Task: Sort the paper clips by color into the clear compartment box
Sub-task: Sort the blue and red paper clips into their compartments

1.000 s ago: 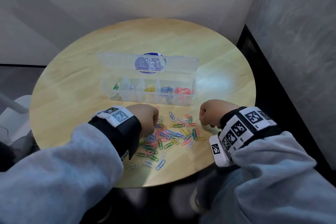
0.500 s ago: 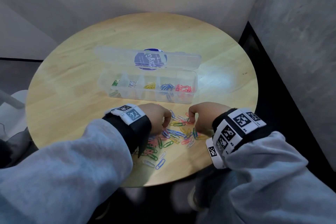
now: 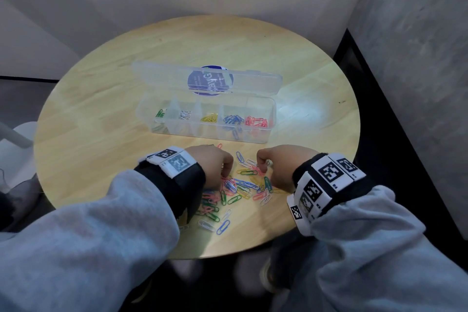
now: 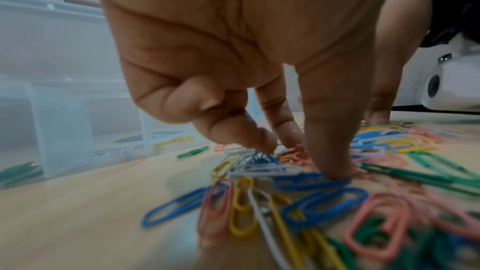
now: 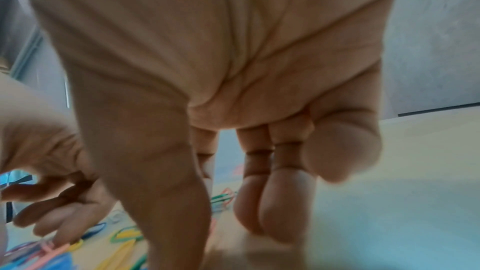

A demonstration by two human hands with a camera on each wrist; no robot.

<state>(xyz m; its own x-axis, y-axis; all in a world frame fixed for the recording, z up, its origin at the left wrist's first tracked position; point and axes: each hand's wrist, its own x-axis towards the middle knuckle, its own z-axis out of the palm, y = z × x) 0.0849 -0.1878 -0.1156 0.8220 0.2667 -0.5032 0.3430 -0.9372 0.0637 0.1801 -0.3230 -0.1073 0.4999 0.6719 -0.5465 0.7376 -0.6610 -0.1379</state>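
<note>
The clear compartment box point(image 3: 210, 134) lies lid-open mid-table, holding green, white, yellow, blue and red clips in separate compartments. In front of it is a loose pile of mixed paper clips point(image 3: 243, 186). My left hand point(image 3: 224, 175) reaches into the pile's left side. In the left wrist view its thumb point(image 4: 330, 151) presses on a blue clip point(image 4: 311, 184), its fingertips point(image 4: 262, 143) touch other clips apart from the thumb, and nothing is pinched. My right hand point(image 3: 263, 168) is at the pile's right side, thumb point(image 5: 168, 202) pointing down, outer fingers curled. Its fingertips are hidden.
The round wooden table point(image 3: 101, 134) stands in a corner, with walls behind and to the right. A dark gap runs along its right edge. A few stray clips point(image 3: 222, 227) lie near the front edge. The box's open lid point(image 3: 253, 81) lies flat behind it.
My right hand has moved left from beside the pile onto its right side. The left hand has stayed in the pile, shifting slightly.
</note>
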